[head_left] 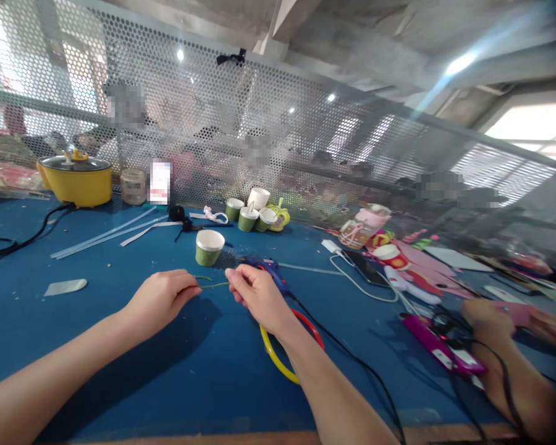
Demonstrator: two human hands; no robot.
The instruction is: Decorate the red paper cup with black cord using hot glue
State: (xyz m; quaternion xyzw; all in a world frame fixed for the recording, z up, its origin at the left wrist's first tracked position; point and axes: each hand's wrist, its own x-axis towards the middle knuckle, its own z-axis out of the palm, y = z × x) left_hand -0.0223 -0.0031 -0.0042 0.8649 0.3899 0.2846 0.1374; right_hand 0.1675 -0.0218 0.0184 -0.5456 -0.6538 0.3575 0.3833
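A thin green wire [212, 285] runs left to right, low over the blue desk [120, 346], just before a green paper cup [209, 247]. The left hand [160, 300] pinches one end and the right hand [257, 293] the other, each grip pressed together. A blue glue gun [271, 271] lies behind the right hand.

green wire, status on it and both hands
Left hand and right hand pinch thin green wire between them. Green paper cup just behind, apart.

both forearms bare to the elbow, left hand [160, 300] and right hand [258, 295] ungloved.
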